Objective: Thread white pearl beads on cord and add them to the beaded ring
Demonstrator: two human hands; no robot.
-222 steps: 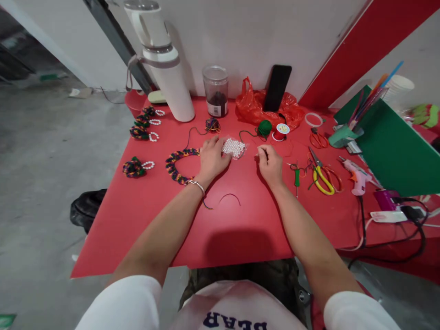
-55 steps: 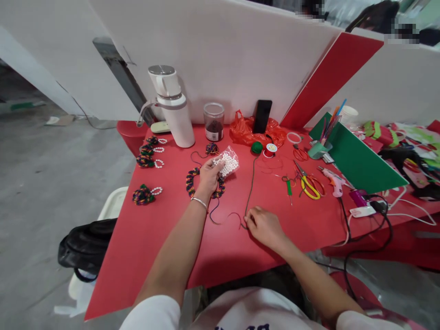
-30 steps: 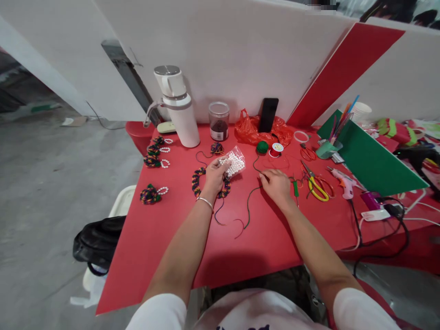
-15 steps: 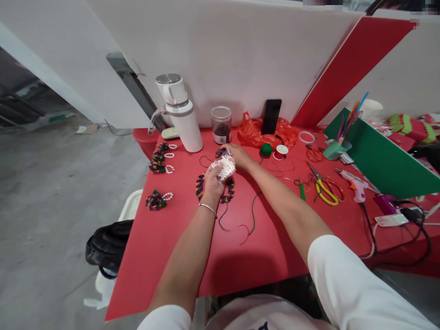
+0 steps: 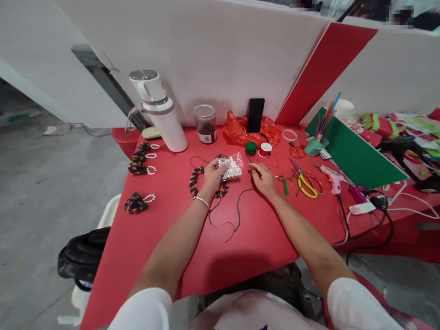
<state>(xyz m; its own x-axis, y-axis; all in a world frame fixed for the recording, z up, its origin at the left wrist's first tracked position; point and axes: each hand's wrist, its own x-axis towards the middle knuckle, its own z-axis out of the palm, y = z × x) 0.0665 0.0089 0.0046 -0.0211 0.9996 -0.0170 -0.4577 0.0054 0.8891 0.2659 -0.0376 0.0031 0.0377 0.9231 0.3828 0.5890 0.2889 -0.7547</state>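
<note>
A clear bag of white pearl beads (image 5: 233,168) is gripped at its left side by my left hand (image 5: 213,175), above a dark multicoloured crocheted ring (image 5: 194,181) lying on the red table (image 5: 165,247). To the right of the bag, my right hand (image 5: 263,179) is off it, thumb and forefinger pressed together near a green yarn strand (image 5: 238,208); whatever is between them is too small to name. Several small crocheted pieces with pearl loops, one of them nearest me (image 5: 136,203), lie at the table's left.
At the back stand a white bottle (image 5: 168,128), a clear jar (image 5: 205,126), a red plastic bag (image 5: 235,130) and a black phone (image 5: 255,114). Rightward lie green yarn (image 5: 251,147), a thread spool (image 5: 265,149), yellow-handled pliers (image 5: 307,185), a glue gun (image 5: 333,178) and cables.
My right hand has come away from the bead bag and moved right and nearer me. The bag now shows its beads more fully in my left hand. The whole view has shifted right.
</note>
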